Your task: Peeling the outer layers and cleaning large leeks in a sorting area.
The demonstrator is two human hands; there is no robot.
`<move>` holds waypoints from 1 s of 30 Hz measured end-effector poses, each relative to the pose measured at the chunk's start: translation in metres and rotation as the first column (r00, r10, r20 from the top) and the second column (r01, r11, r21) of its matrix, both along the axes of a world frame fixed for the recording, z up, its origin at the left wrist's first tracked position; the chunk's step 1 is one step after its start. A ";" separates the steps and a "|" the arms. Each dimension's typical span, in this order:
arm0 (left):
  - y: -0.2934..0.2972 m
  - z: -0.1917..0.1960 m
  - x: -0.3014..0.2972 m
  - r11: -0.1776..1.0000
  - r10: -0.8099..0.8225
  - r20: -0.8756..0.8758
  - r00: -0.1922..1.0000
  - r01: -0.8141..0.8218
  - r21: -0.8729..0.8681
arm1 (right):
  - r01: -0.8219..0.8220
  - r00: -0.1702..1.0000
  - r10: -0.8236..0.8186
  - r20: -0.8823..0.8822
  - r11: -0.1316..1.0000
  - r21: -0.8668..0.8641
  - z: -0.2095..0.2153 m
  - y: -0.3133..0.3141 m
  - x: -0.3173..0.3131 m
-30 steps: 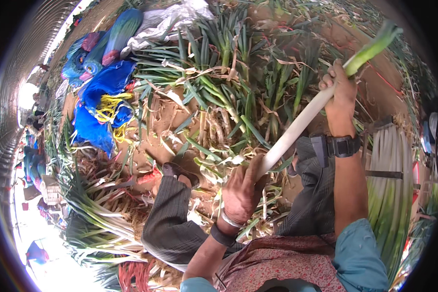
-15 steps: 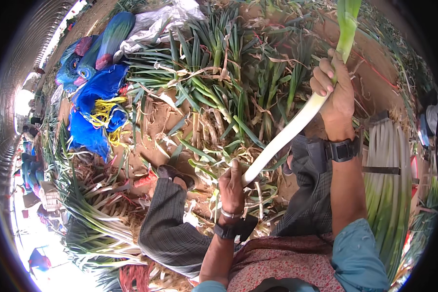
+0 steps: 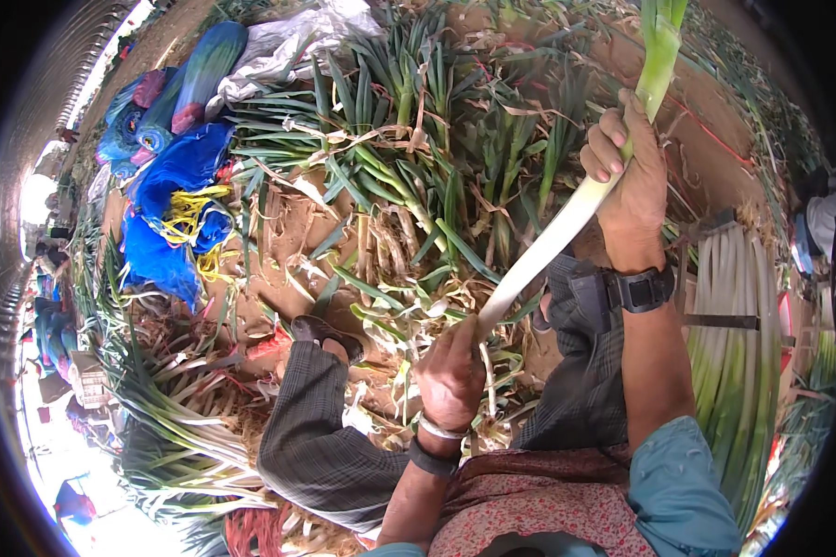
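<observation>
A long green onion (image 3: 550, 243) with a thick white stalk slants across the middle, its green top reaching the upper right edge. My right hand (image 3: 633, 172) is closed round it where white turns to green. At the lower, white end, my left hand (image 3: 451, 373) has its fingers closed on the stalk; the root tip is hidden by the hand. Below the stalk, peeled leaves and skins (image 3: 409, 316) litter the ground between my feet. A heap of green onions (image 3: 381, 167) with dark green leaves lies ahead of me.
On the right stands a bundle of cleaned green onions (image 3: 726, 362) with a dark strap across it. Untrimmed onions (image 3: 195, 436) with roots lie at the left. Blue sheeting (image 3: 163, 251) with yellow ties, rolled netting (image 3: 209, 70) and a white sack (image 3: 297, 46) are at the upper left.
My left hand has turned and shifted slightly right, its fingers now lying over the stalk's lower end. My right hand keeps its hold. The whole view has shifted a little left.
</observation>
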State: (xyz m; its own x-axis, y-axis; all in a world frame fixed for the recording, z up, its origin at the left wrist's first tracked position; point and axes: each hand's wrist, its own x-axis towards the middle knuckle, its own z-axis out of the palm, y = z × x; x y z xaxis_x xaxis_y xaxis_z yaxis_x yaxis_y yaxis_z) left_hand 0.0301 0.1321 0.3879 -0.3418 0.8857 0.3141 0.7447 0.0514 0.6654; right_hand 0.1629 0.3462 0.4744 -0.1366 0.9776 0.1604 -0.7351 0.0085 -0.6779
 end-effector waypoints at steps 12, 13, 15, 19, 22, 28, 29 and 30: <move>0.008 -0.002 0.002 0.996 -0.067 0.217 0.974 0.077 -0.036 | -0.006 1.000 0.006 -0.006 0.999 0.032 -0.003 0.000 0.003; 0.008 -0.001 0.002 0.996 -0.067 0.217 0.974 0.077 -0.037 | -0.021 0.999 0.022 -0.029 0.999 0.041 -0.003 0.000 0.003; 0.010 0.003 0.002 0.998 0.019 0.162 0.987 -0.010 -0.059 | -0.021 0.999 0.023 -0.032 0.998 0.051 -0.001 0.000 0.004; 0.004 0.009 -0.003 0.978 0.184 0.649 0.738 -0.071 -0.197 | -0.047 0.995 0.055 -0.083 0.994 0.098 -0.002 0.005 0.013; 0.002 0.025 -0.014 0.984 0.177 0.850 0.496 -0.091 -0.152 | -0.102 0.985 0.118 -0.124 0.987 0.127 -0.004 0.007 0.016; 0.002 0.037 -0.002 0.999 0.036 0.418 0.908 -0.019 -0.043 | -0.123 0.978 0.146 -0.152 0.980 0.156 -0.004 0.005 0.010; 0.000 0.035 -0.002 0.995 0.094 0.454 0.886 -0.089 -0.034 | -0.132 0.971 0.160 -0.175 0.978 0.162 -0.005 0.005 0.009; 0.002 0.034 -0.001 0.990 0.126 0.399 0.908 -0.139 0.003 | -0.135 0.971 0.162 -0.173 0.978 0.159 -0.005 0.005 0.009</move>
State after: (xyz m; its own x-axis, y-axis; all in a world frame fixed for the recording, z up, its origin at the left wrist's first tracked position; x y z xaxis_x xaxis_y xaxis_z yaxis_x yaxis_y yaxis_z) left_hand 0.0292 0.1342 0.4220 -0.5571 0.8159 0.1544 0.4067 0.1061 0.9074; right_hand 0.1724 0.3510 0.4696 -0.2334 0.9128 0.3353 -0.8475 -0.0219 -0.5303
